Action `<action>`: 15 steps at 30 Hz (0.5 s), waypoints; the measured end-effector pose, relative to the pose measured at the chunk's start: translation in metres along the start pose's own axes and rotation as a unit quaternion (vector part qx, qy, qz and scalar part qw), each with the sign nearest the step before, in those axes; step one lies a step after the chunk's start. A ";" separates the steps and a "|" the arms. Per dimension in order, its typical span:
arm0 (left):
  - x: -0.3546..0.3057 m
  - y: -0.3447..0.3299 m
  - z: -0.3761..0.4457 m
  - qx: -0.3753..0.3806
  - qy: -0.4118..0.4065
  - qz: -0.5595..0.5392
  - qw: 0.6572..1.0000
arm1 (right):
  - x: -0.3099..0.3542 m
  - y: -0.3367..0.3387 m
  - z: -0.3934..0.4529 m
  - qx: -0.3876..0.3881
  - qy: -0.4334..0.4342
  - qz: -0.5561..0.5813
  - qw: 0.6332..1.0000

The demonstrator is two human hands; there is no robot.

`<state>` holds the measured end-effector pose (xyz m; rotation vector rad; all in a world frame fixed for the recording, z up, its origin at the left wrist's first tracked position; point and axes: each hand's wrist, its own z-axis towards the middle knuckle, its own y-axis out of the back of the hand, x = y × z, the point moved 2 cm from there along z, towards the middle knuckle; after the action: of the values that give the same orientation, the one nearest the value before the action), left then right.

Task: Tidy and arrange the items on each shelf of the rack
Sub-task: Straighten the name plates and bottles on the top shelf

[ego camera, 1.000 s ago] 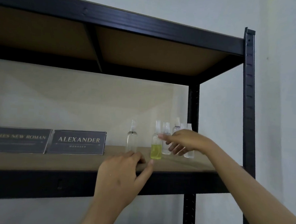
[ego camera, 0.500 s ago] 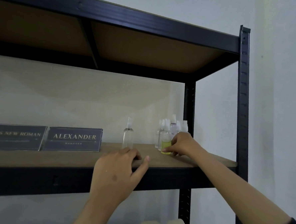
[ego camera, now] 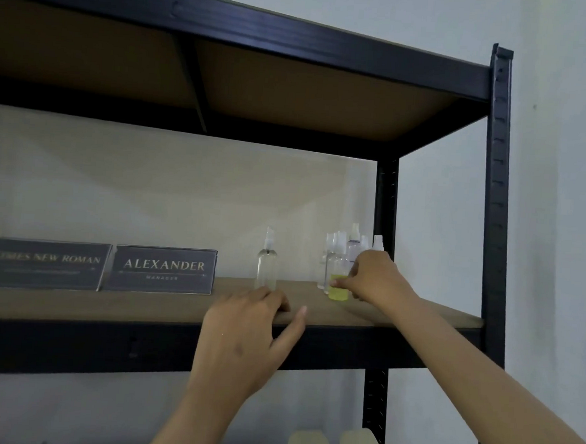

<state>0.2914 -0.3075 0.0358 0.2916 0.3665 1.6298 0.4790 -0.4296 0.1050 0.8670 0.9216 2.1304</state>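
My right hand [ego camera: 372,278] pinches the yellow bottle [ego camera: 338,286] low on its body, right of centre frame, to tuck it against the bunch of clear bottles [ego camera: 353,248] by the rack's back post, so the sprays sit grouped. It stands upright on the shelf [ego camera: 416,318], long axis vertical, nozzle up; which way the nozzle faces I can't tell. My left hand [ego camera: 243,335] rests on the shelf's front edge, centre frame, fingers curled over the lip for balance, just in front of the lone clear bottle [ego camera: 266,265], likely next. Two name plates [ego camera: 163,270] stand at left
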 end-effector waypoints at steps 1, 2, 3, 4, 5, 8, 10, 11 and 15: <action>0.002 0.001 -0.002 -0.004 0.002 0.006 1.000 | 0.009 0.001 -0.005 0.001 0.018 0.026 1.000; 0.004 0.002 -0.004 -0.008 0.007 0.014 1.000 | 0.021 0.001 -0.012 0.026 0.039 0.060 0.997; 0.006 0.003 -0.006 -0.011 0.016 0.023 1.000 | 0.033 0.000 -0.019 0.066 0.058 0.096 0.991; 0.008 0.004 -0.008 -0.013 0.024 0.031 0.999 | 0.045 -0.003 -0.024 0.107 0.071 0.125 0.984; 0.009 0.005 -0.010 -0.013 0.029 0.036 0.999 | 0.056 -0.006 -0.026 0.136 0.079 0.140 0.978; 0.011 0.005 -0.013 -0.011 0.024 0.043 0.999 | 0.080 -0.018 -0.019 0.176 0.092 0.144 0.970; 0.011 0.004 -0.015 -0.014 0.017 0.046 0.999 | 0.091 -0.026 -0.014 0.189 0.101 0.137 0.967; 0.012 0.003 -0.016 -0.018 0.016 0.046 0.999 | 0.094 -0.029 -0.012 0.188 0.107 0.138 0.966; 0.013 0.003 -0.017 -0.029 0.016 0.045 0.998 | 0.085 -0.030 -0.013 0.174 0.106 0.151 0.967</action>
<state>0.2809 -0.2962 0.0214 0.2403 0.3334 1.7318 0.4296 -0.3532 0.1006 1.0164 1.3800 2.3965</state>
